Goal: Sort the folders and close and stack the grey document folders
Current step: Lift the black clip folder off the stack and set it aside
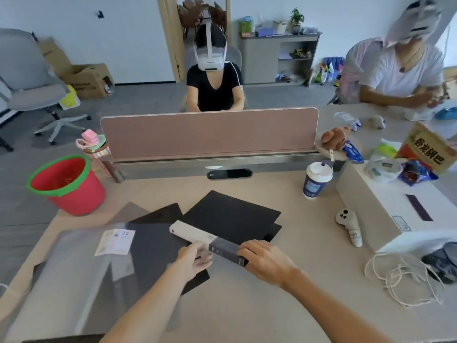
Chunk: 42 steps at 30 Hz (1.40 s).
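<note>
1. Head view, my hands: my left hand [195, 259] and my right hand [265, 261] meet at the middle of the desk [284, 305] on a long narrow folder spine [210, 240], white at its far end and dark grey near my hands; my right fingers curl over the dark end and grip it; my left fingers pinch it from the other side, thumb on top, though motion blur softens the contact.

2. Head view, the folders: a translucent grey folder [81, 273] lies open and flat at my left, reaching the desk's near edge, with a white label [115, 241] lying on it; a black folder [232, 216] lies flat just beyond the spine, overlapping a second black sheet [160, 214] to its left; all of them touch or overlap in one loose spread; none is stacked squarely.

3. Head view, the desk around them: a red bucket [66, 185] with a green rim stands at the far left corner; a lidded paper cup [316, 180] stands upright at the right, well apart from the folders; a white controller [350, 225] lies near a white box [385, 206]; a loose white cord [405, 280] is coiled at the right edge.

4. Head view, beyond: a pink divider [210, 132] crosses the desk's far side; a person in a headset [214, 78] sits behind it; another person [400, 65] sits at the far right.
</note>
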{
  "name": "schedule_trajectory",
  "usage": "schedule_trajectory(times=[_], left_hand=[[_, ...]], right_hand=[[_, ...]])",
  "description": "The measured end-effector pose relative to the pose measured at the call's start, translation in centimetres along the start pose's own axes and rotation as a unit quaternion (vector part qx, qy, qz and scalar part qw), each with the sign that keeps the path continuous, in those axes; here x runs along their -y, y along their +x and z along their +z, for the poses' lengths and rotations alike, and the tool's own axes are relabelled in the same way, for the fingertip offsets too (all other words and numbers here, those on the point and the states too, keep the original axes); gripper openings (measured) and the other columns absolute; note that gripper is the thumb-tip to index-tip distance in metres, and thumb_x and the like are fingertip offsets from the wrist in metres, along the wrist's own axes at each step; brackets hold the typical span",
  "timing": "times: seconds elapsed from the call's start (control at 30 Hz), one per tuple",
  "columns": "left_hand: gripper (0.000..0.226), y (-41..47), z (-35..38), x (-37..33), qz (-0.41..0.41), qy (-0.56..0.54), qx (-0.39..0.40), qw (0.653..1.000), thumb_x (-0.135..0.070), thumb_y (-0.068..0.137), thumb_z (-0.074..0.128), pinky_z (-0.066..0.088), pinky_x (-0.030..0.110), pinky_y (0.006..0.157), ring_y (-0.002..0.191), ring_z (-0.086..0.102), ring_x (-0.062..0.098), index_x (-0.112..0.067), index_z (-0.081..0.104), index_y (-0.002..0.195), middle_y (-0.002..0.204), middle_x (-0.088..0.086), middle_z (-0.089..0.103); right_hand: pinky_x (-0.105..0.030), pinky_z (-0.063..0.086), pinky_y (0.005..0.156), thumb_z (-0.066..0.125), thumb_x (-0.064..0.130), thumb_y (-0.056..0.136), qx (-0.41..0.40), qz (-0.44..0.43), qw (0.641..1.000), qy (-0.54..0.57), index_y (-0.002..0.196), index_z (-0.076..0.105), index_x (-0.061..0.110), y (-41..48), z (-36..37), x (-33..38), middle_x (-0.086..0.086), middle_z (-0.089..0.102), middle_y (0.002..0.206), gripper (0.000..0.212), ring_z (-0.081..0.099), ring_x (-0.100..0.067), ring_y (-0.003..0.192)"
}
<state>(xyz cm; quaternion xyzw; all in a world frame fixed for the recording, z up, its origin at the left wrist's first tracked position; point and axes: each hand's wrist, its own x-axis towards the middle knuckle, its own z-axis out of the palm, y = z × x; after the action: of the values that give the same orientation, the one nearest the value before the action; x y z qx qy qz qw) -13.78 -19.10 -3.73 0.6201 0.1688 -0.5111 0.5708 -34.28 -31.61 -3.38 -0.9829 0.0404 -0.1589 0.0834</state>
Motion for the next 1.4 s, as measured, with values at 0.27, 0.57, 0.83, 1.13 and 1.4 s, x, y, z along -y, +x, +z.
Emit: schedule_trajectory(times=[0.27,0.57,0.83,1.13,1.4], left_hand=[[0.056,1.7,2.9,-0.9,0.055,0.016,0.016,0.998,0.006,0.084,0.066,0.056,0.044,0.078,0.103,0.061,0.030,-0.007,0.043,0.133,0.129,0.020,0.057],[0.064,1.5,2.6,-4.9,0.150,0.177,0.182,0.956,-0.002,0.089,0.062,0.054,0.038,0.083,0.115,0.058,0.027,-0.021,0.035,0.144,0.135,0.009,0.055],[0.062,2.1,3.2,-6.9,0.156,0.206,0.231,0.938,-0.005,0.096,0.052,0.052,0.042,0.091,0.120,0.056,0.027,-0.030,0.028,0.147,0.133,0.010,0.058],[0.064,5.9,6.0,-1.7,0.189,0.477,0.189,0.838,-0.015,0.095,0.051,0.026,0.044,0.118,0.144,0.028,0.020,-0.022,0.021,0.152,0.157,-0.005,0.027],[0.043,5.0,6.1,0.7,0.239,0.578,0.146,0.766,-0.013,0.099,0.040,0.030,0.034,0.112,0.138,0.038,0.022,-0.016,0.041,0.142,0.150,0.003,0.042]], right_hand=[[-0.029,0.053,0.087,0.047,0.054,0.090,0.036,0.047,0.998,-0.016,0.109,0.066,0.017,-0.2,-1.9,-1.9,0.001,0.068,0.111,0.045,0.066,-0.016,0.100],[-0.036,0.050,0.089,0.044,0.047,0.095,0.035,0.313,0.947,0.058,0.125,0.055,0.017,0.5,-4.0,-5.5,0.000,0.056,0.131,0.044,0.060,-0.024,0.109],[-0.037,0.038,0.104,0.054,0.028,0.094,-0.002,0.537,0.818,0.206,0.144,0.031,0.012,2.9,-4.2,-6.4,-0.010,0.040,0.145,0.057,0.046,-0.027,0.126],[-0.040,0.043,0.105,0.059,0.011,0.085,-0.020,0.655,0.722,0.222,0.136,0.047,0.017,-1.1,-1.9,-4.9,-0.005,0.051,0.138,0.053,0.049,-0.026,0.125],[-0.031,0.039,0.105,0.057,0.021,0.093,0.035,0.565,0.788,0.242,0.129,0.054,0.019,-1.3,1.5,-4.9,-0.002,0.046,0.144,0.037,0.044,-0.022,0.131]])
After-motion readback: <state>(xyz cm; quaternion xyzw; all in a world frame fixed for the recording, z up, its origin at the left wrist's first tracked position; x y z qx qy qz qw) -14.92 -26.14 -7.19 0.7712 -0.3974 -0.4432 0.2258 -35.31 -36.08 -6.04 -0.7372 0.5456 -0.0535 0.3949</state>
